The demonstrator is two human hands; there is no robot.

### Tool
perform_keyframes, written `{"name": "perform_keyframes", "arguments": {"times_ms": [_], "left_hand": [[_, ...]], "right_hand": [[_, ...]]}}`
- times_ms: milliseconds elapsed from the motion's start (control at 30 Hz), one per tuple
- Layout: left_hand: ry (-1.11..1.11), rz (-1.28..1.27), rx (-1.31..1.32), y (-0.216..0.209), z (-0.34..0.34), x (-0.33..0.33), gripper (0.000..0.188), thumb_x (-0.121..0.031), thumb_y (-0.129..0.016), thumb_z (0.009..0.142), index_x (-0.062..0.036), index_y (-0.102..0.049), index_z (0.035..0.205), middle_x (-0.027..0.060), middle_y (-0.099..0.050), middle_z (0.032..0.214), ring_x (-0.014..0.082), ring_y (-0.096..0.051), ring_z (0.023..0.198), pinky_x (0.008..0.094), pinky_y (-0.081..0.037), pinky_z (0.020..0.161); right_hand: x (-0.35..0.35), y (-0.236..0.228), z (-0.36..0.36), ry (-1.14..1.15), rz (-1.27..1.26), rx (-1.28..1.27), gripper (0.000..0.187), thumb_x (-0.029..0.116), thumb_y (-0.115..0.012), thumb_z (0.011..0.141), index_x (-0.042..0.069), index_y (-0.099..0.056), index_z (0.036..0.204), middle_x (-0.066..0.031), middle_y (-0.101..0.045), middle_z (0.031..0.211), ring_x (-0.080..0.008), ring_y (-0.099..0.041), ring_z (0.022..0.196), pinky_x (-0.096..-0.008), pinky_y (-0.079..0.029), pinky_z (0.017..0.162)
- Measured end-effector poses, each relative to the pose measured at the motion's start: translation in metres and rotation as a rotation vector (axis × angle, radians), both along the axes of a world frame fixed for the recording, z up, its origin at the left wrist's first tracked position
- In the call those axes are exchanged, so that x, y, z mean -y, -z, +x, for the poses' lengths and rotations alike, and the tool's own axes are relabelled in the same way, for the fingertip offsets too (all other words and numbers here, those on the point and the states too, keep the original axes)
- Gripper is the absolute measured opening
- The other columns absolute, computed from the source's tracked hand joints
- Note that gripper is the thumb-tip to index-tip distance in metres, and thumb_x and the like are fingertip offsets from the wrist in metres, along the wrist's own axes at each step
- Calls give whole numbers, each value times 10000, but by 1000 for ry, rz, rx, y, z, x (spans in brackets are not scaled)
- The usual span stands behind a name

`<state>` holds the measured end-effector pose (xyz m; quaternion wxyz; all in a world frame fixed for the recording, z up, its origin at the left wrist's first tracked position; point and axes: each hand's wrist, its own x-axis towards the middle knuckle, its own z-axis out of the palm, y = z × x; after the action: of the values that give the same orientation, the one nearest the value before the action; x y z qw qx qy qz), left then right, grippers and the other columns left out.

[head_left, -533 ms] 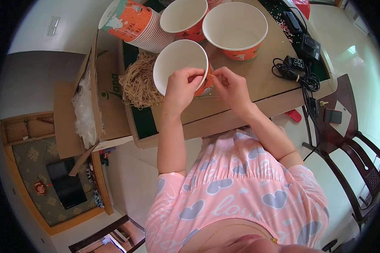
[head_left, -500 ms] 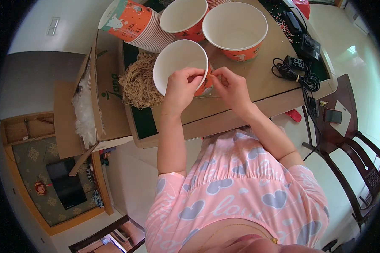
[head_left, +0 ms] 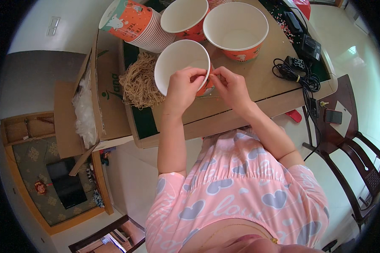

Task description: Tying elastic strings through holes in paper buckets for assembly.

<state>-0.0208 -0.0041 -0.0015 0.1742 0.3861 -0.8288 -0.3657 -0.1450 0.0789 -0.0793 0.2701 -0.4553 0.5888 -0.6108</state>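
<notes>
A white-lined paper bucket (head_left: 175, 59) with an orange printed outside stands near the table's front edge. My left hand (head_left: 182, 86) is closed at its right-hand rim, fingertips over the inside edge. Just outside that rim, my right hand (head_left: 232, 86) is pinched close to the bucket's wall, its fingertips nearly meeting the left ones. Whatever the right fingertips hold is too small to make out. A thin pale string lies on the table below the bucket. Beside the bucket on the left is a tangled bundle of tan string (head_left: 141, 82).
Two more paper buckets (head_left: 236, 25) (head_left: 183, 17) stand behind, with a tilted stack of nested buckets (head_left: 145, 27) at the back left. An open cardboard box (head_left: 109, 105) adjoins the table's left side. Coiled black cables (head_left: 310, 80) hang over the right edge near a dark wooden chair (head_left: 342, 114).
The near bucket appears very slightly further right in the view, as do the buckets behind it. My right fingertips have come a little closer to the rim; both hands stay pinched.
</notes>
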Motion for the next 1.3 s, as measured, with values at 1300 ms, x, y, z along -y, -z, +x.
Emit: {"name": "perform_keyframes", "arguments": {"times_ms": [1300], "left_hand": [[118, -181, -100, -23, 10, -45, 108, -56, -683, 825, -9, -608, 887, 90, -581, 814, 213, -600, 695, 314, -491, 611]], "right_hand": [[-44, -24, -11, -151, -190, 116, 106, -18, -665, 850, 15, -642, 948, 75, -421, 625, 13, -332, 544, -178, -232, 474]]}}
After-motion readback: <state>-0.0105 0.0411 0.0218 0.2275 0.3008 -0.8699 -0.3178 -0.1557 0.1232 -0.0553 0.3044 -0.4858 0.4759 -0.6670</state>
